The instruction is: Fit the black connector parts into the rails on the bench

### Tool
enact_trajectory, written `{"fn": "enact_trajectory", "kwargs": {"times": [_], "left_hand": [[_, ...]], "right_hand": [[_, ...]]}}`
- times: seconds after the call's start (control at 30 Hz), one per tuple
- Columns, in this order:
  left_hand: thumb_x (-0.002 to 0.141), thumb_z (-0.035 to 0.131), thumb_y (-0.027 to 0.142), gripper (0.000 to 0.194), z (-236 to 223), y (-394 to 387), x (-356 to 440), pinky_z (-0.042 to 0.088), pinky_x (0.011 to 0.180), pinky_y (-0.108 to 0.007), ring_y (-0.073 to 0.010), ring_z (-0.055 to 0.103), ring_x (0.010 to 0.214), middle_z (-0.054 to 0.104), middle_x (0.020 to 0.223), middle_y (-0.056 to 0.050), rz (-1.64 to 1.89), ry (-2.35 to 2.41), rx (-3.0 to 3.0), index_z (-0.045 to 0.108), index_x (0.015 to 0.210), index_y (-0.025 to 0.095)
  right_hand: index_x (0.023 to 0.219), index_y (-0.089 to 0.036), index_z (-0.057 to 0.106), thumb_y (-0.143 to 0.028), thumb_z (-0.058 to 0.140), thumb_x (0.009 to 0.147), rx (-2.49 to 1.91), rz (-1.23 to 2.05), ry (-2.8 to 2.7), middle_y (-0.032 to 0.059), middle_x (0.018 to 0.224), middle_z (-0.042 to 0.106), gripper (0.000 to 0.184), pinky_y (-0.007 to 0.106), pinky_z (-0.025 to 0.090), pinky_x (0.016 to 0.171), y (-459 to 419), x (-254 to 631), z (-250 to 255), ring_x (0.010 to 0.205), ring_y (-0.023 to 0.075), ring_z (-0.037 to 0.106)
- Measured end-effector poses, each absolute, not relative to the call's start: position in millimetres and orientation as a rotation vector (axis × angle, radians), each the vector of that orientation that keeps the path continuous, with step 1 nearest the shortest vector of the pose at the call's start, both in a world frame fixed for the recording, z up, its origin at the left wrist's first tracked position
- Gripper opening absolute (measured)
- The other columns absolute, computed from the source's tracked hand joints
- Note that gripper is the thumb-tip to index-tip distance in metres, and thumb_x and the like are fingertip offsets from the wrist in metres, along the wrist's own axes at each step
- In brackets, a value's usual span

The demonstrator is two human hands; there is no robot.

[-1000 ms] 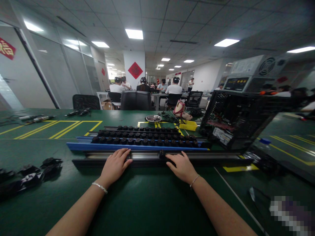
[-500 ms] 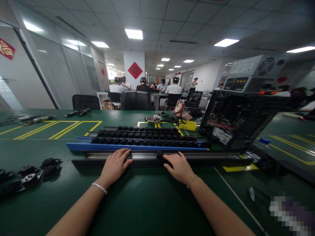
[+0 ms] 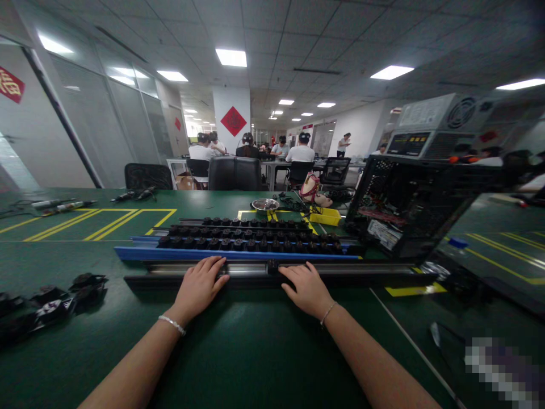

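Note:
A long black rail (image 3: 366,277) with a shiny metal channel lies across the green table in front of me. On the channel sits a small black socket-like block (image 3: 272,266). My right hand (image 3: 307,288) has its fingers stretched out, with the fingertips at the right side of this block and the thumb apart. To the left, my left hand (image 3: 200,289) lies flat over the rail, thumb spread from the fingers. A dark bit shows by its fingertips, but most of it is hidden. Neither hand wraps around anything.
Behind lie blue rails (image 3: 238,254) with rows of black blocks. A metal bowl (image 3: 265,205) and yellow tray (image 3: 325,217) stand farther back. An open computer case (image 3: 430,199) stands right; loose black parts (image 3: 55,307) lie left. Several people sit at far desks.
The black block has slid left along the rail, and my right hand has moved left with it. My left hand has stayed in place. A distant standing person has shifted right.

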State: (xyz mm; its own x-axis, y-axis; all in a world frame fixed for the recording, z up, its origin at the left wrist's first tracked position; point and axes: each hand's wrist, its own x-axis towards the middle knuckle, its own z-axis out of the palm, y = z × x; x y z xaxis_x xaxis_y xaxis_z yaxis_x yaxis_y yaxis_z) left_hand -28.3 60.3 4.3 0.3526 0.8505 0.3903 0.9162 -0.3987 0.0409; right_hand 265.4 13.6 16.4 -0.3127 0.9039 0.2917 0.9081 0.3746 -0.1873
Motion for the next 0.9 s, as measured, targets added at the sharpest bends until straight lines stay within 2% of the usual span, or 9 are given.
{"fn": "enact_trajectory", "kwargs": {"times": [0.9], "left_hand": [[0.088, 0.029, 0.051, 0.053, 0, 60, -27, 0.037, 0.093, -0.041, -0.0238, 0.043, 0.121, 0.050, 0.132, -0.008, -0.541, -1.595, -2.374, 0.043, 0.129, 0.021]], "right_hand": [[0.127, -0.031, 0.044, -0.027, 0.044, 0.083, -1.588, -0.081, -2.345, 0.0019, 0.114, 0.060, 0.044, 0.046, 0.015, 0.104, 14, 252, 16, 0.104, 0.0182, 0.050]]}}
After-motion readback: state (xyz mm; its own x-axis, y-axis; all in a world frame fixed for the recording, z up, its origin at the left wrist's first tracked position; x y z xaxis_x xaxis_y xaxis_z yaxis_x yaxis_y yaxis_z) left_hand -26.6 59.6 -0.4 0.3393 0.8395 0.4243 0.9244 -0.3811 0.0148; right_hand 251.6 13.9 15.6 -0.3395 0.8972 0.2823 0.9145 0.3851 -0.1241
